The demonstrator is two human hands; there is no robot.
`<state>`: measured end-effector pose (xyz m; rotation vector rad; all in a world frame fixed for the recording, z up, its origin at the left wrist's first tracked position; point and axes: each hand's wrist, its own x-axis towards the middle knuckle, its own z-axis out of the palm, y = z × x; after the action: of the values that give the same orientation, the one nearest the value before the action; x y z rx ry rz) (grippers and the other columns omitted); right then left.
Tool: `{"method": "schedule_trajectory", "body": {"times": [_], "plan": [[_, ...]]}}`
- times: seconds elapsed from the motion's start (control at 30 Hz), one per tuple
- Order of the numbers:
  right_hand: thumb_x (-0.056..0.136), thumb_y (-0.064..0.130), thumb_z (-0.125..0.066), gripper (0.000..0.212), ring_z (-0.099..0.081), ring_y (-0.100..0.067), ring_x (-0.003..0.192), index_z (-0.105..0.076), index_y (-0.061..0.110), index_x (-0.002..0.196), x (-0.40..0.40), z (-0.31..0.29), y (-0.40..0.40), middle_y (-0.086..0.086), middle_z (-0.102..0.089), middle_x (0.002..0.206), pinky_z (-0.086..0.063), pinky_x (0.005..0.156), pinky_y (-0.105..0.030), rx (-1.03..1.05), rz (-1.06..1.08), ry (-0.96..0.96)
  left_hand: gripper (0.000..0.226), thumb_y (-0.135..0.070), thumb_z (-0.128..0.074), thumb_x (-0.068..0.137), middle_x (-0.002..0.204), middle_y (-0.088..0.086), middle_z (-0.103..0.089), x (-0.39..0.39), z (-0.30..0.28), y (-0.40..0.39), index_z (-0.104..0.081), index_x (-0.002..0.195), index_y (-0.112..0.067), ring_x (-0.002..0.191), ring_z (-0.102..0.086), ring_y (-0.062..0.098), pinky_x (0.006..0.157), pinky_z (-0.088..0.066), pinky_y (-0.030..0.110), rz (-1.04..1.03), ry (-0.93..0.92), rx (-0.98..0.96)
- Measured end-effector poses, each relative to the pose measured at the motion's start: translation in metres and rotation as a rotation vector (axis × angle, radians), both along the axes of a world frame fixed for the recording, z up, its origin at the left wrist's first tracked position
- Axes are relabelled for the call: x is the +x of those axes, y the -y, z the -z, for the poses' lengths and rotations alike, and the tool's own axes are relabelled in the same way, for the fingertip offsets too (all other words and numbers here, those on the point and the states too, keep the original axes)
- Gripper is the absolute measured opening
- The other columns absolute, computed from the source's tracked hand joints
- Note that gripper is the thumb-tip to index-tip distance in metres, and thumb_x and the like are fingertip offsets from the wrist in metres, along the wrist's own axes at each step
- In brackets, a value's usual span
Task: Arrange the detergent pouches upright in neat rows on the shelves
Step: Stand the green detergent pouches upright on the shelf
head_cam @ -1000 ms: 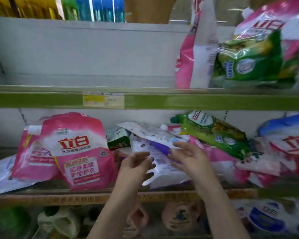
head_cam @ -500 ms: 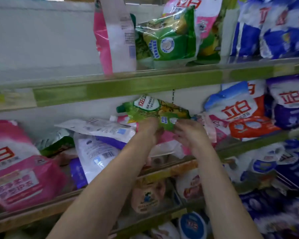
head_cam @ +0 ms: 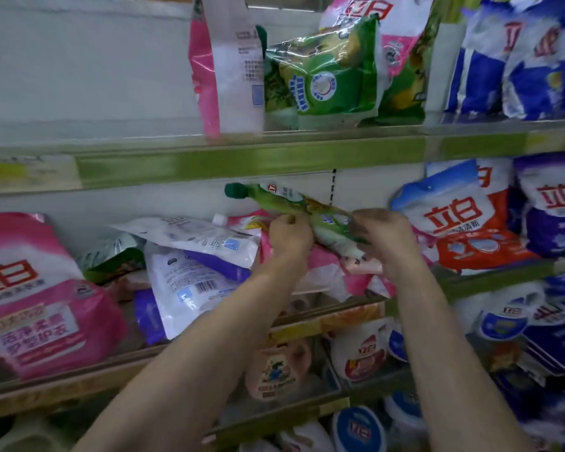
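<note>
A green pouch (head_cam: 287, 200) with a dark green cap lies tilted above a heap on the middle shelf (head_cam: 340, 308). My left hand (head_cam: 289, 234) grips its lower left side and my right hand (head_cam: 380, 234) grips its right end. Under it lie crumpled pink pouches (head_cam: 323, 259). Left of them two white and purple pouches (head_cam: 193, 272) lie flat and overlapped. A big pink pouch (head_cam: 36, 298) stands at the far left. On the upper shelf (head_cam: 242, 158) a pink and white pouch (head_cam: 225, 66) stands upright beside a green bag (head_cam: 327, 73).
Blue, white and orange bags (head_cam: 457, 220) and purple ones (head_cam: 552, 203) fill the middle shelf's right side. Blue bags (head_cam: 519, 57) stand on the upper right. Round tubs and bottles (head_cam: 359, 353) sit on the lower shelves. The upper shelf's left part holds nothing.
Both hands left the white pouch and took hold of the green pouch, which has turned edge-on and lifted a little. The view has swung to the right.
</note>
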<state>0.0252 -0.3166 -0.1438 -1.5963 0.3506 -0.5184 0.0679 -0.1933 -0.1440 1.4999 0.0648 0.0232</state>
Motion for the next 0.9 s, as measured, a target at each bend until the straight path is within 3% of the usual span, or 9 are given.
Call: {"method": "schedule_trajectory", "body": {"times": [0.1,0.2,0.3,0.4,0.57,0.67,0.73,0.8,0.9], "plan": [[0.082,0.008,-0.060,0.018,-0.063,-0.032,0.080,-0.068,-0.002,0.094,0.012,-0.003,0.008,-0.019,-0.071,0.086,-0.050,0.069,-0.036,-0.292,0.080,0.037,0.026,-0.021,-0.051,0.090,0.076,0.018,-0.065,-0.027,0.015,-0.024,-0.057,0.070,-0.007,0.074,-0.064,0.028,0.069,-0.053,0.045,-0.064,0.059,-0.101],[0.090,0.014,-0.053,0.029,-0.063,-0.024,0.101,-0.062,0.006,0.116,0.030,-0.001,-0.003,-0.014,-0.066,0.116,-0.049,0.069,-0.020,-0.529,-0.026,-0.053,0.027,-0.016,-0.046,0.092,0.052,0.000,-0.063,-0.049,0.040,-0.057,-0.056,0.067,-0.011,0.049,-0.063,0.018,0.046,-0.050,0.028,-0.129,0.004,-0.314],[0.095,0.022,-0.048,0.032,-0.052,-0.014,0.095,-0.059,0.003,0.119,0.047,0.008,-0.026,-0.015,-0.062,0.121,-0.038,0.072,-0.020,-0.679,-0.236,-0.210,0.029,-0.015,-0.047,0.090,0.058,0.006,-0.050,-0.056,0.064,-0.071,-0.052,0.062,-0.015,0.058,-0.048,0.020,0.054,-0.040,0.033,-0.221,0.016,-0.253],[0.093,0.033,-0.051,0.040,-0.057,-0.022,0.099,-0.058,0.001,0.116,0.056,0.027,-0.032,-0.017,-0.062,0.119,-0.042,0.080,-0.029,-0.698,-0.317,-0.381,0.028,-0.015,-0.048,0.092,0.066,0.015,-0.048,-0.058,0.084,-0.075,-0.052,0.065,-0.011,0.065,-0.044,0.022,0.060,-0.037,0.038,-0.205,0.071,-0.191],[0.078,0.040,-0.068,0.039,-0.069,-0.019,0.070,-0.070,0.003,0.091,0.046,0.052,-0.009,-0.019,-0.071,0.097,-0.054,0.068,-0.025,-0.192,-0.279,-0.336,0.030,-0.015,-0.049,0.092,0.054,0.002,-0.040,-0.053,0.082,-0.071,-0.048,0.062,-0.013,0.053,-0.037,0.013,0.044,-0.031,0.023,-0.174,0.140,-0.136],[0.083,0.032,-0.063,0.029,-0.072,-0.021,0.076,-0.068,0.005,0.091,0.036,0.057,0.000,-0.016,-0.073,0.093,-0.058,0.068,-0.031,0.125,-0.309,-0.242,0.026,-0.015,-0.048,0.092,0.063,0.011,-0.044,-0.054,0.074,-0.068,-0.052,0.070,-0.002,0.060,-0.041,0.019,0.054,-0.035,0.031,-0.151,0.134,-0.171],[0.091,0.018,-0.052,0.020,-0.070,-0.022,0.075,-0.064,0.003,0.093,0.028,0.062,0.005,-0.008,-0.075,0.080,-0.057,0.061,-0.027,0.362,-0.346,-0.133,0.026,-0.016,-0.047,0.092,0.067,0.012,-0.046,-0.056,0.064,-0.068,-0.052,0.074,0.002,0.062,-0.041,0.021,0.058,-0.034,0.036,-0.148,0.142,-0.189],[0.092,0.004,-0.047,0.016,-0.069,-0.020,0.072,-0.062,0.003,0.095,0.020,0.067,0.004,-0.004,-0.075,0.075,-0.056,0.057,-0.024,0.399,-0.400,-0.113,0.029,-0.019,-0.047,0.092,0.064,0.011,-0.047,-0.056,0.055,-0.073,-0.051,0.072,0.001,0.057,-0.041,0.018,0.052,-0.034,0.032,-0.177,0.204,-0.118],[0.090,0.009,-0.053,0.012,-0.062,-0.023,0.075,-0.063,0.009,0.095,0.014,0.077,-0.008,-0.006,-0.070,0.077,-0.052,0.063,-0.029,0.291,-0.442,-0.246,0.031,-0.015,-0.047,0.093,0.062,0.012,-0.047,-0.054,0.047,-0.089,-0.048,0.070,0.006,0.056,-0.040,0.016,0.051,-0.031,0.028,-0.202,0.327,-0.027]]}}
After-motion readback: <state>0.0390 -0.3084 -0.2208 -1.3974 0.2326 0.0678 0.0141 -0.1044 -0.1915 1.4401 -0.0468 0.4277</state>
